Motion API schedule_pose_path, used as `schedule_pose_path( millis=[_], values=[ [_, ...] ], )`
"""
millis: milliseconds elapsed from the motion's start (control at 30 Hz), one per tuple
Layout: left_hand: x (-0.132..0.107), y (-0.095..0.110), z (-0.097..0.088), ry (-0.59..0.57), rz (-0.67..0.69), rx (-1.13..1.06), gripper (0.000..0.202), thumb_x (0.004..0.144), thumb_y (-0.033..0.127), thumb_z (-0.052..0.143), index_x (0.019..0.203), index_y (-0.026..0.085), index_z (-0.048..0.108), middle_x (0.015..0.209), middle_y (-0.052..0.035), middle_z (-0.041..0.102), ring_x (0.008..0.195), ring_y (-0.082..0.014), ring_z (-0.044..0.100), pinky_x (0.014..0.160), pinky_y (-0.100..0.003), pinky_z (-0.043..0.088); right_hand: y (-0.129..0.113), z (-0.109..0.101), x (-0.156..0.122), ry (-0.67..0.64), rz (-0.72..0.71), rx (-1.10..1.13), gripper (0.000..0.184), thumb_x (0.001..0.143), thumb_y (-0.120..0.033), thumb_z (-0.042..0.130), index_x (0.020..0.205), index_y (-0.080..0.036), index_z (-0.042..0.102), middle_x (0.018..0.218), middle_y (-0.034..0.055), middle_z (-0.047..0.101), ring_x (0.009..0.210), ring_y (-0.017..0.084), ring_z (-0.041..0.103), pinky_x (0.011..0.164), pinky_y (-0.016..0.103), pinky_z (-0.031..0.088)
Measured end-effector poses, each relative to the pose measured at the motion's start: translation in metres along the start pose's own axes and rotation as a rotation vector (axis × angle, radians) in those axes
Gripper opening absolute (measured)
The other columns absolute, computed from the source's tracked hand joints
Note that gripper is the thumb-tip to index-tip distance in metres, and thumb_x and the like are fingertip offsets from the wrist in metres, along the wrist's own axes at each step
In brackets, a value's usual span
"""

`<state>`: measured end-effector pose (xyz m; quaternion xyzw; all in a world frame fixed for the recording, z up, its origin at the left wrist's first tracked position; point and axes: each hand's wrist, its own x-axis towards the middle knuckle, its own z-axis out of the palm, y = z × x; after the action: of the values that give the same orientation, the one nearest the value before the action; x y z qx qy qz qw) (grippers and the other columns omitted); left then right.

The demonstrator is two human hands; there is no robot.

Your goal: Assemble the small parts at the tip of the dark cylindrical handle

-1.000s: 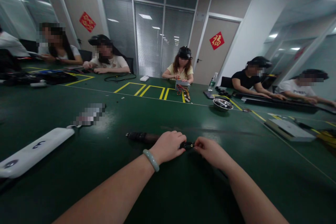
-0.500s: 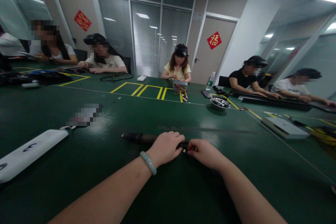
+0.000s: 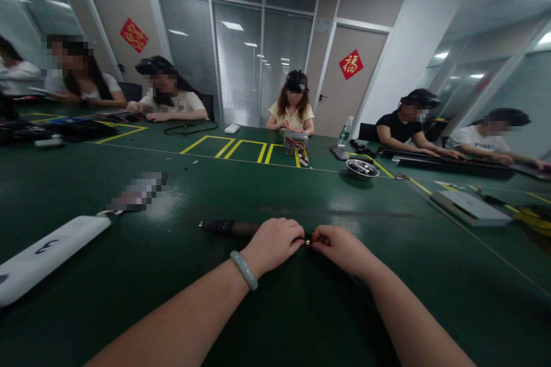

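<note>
A dark, cylindrical electric screwdriver (image 3: 232, 227) lies along the green table with its metal tip pointing left. My left hand (image 3: 275, 243), with a pale green bangle on the wrist, is closed over the tool's rear end. Close by on the right, my right hand (image 3: 338, 246) is closed in a pinch beside my left fingertips. A small brass-coloured piece (image 3: 307, 242) shows in the narrow gap between both hands. My fingers hide most of what is pinched there.
To the left lie a white power bank (image 3: 55, 252) and a phone (image 3: 140, 190). Farther off stand a metal bowl (image 3: 362, 170), a grey box with coloured wires (image 3: 295, 139) and a water bottle (image 3: 345, 131). A flat grey box (image 3: 471, 208) lies right. Several people sit around the table.
My right hand has shifted slightly right. The dark part between the hands is less visible, and the brass-coloured piece sits a little farther right. My left hand stays nearly in place.
</note>
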<state>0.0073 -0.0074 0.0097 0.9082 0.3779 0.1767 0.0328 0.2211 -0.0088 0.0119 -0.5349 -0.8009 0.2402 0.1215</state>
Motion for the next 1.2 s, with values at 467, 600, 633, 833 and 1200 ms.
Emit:
schedule_pose_path(
  millis=[467, 600, 633, 833, 1200],
  values=[
    [-0.001, 0.011, -0.001, 0.013, -0.093, -0.013, 0.016, 0.087, 0.024, 0.048, 0.102, 0.022, 0.054, 0.096, -0.0024, 0.061, 0.090, -0.0194, 0.055, 0.078, -0.032, 0.042, 0.003, -0.001, -0.001, -0.029, 0.022, 0.022, 0.014, 0.083, -0.029, 0.056, 0.090, -0.021, 0.065, 0.084, 0.0011, 0.067, 0.073, 0.014, 0.060, 0.061, 0.023, 0.040],
    [-0.002, 0.008, 0.000, -0.015, -0.071, -0.003, 0.013, 0.087, 0.024, 0.051, 0.099, 0.022, 0.054, 0.096, -0.0018, 0.060, 0.092, -0.0188, 0.055, 0.080, -0.032, 0.043, 0.001, -0.002, -0.001, -0.028, 0.016, 0.019, 0.014, 0.083, -0.028, 0.056, 0.090, -0.021, 0.065, 0.085, 0.0013, 0.067, 0.073, 0.014, 0.060, 0.062, 0.023, 0.040],
    [-0.002, 0.007, 0.001, -0.021, -0.069, -0.002, 0.012, 0.086, 0.024, 0.052, 0.098, 0.022, 0.054, 0.096, -0.0016, 0.059, 0.091, -0.0188, 0.055, 0.079, -0.032, 0.043, 0.001, -0.002, -0.001, -0.026, 0.011, 0.017, 0.014, 0.083, -0.028, 0.056, 0.090, -0.021, 0.065, 0.085, 0.0014, 0.067, 0.074, 0.014, 0.060, 0.062, 0.023, 0.041],
    [0.001, 0.004, 0.002, -0.036, -0.060, 0.009, 0.011, 0.084, 0.020, 0.055, 0.095, 0.022, 0.055, 0.094, -0.0022, 0.060, 0.091, -0.0197, 0.055, 0.078, -0.032, 0.043, 0.002, 0.002, -0.001, -0.009, -0.018, 0.009, 0.013, 0.082, -0.028, 0.056, 0.088, -0.021, 0.065, 0.082, 0.0010, 0.067, 0.071, 0.014, 0.059, 0.061, 0.023, 0.039],
    [-0.002, -0.002, -0.005, -0.052, -0.022, 0.013, 0.011, 0.084, 0.022, 0.055, 0.095, 0.024, 0.056, 0.095, -0.0008, 0.060, 0.090, -0.0186, 0.054, 0.074, -0.030, 0.042, -0.011, 0.015, 0.003, 0.060, 0.059, -0.070, 0.012, 0.080, -0.030, 0.059, 0.084, -0.021, 0.066, 0.078, 0.0010, 0.067, 0.066, 0.013, 0.057, 0.056, 0.022, 0.035]
  ],
)
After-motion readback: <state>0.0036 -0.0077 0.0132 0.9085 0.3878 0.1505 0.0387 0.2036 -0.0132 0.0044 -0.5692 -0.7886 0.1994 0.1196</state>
